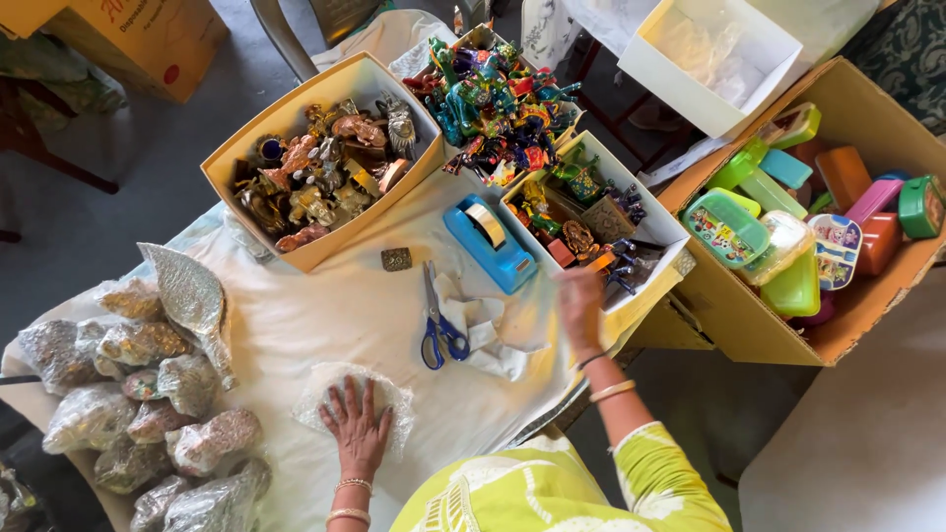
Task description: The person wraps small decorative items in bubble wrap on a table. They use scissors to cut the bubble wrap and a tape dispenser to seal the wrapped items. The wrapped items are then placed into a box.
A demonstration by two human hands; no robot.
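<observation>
1. White cloth covers the table [374,305], which stands on a grey floor [128,187], and we're looking straight down at both hands.
2. Left hand [357,426] lies flat, fingers spread and open, pressing a sheet of bubble wrap [394,399] down on the cloth near the table's front edge.
3. Right hand [581,303] is out over the edge of the white box of small painted figurines [601,212]; it's blurred, so whether the fingers are curled or straight I cannot tell, and nothing shows in its grip.
4. Between the hands: blue-handled scissors [439,320] lying on a crumpled white paper [488,330], and just beyond them a blue tape dispenser [488,241].
5. One small square brass-coloured piece [396,259] sits alone on the cloth beside the tan box.
6. That tan cardboard box [320,158] is packed with bronze and copper-toned figurines; behind the dispenser, a heap of bright multicoloured figurines [493,99] fills another box.
7. Far left, a pile of wrapped bundles [148,394] in bubble wrap crowds the table corner.
8. Right of the table, a big brown carton [769,315] holds plastic lunch boxes [788,217] in green, pink, orange and blue.
9. Up top, an open white box [724,54] with wrapping inside, and a brown carton [148,39] with red print at upper left.
</observation>
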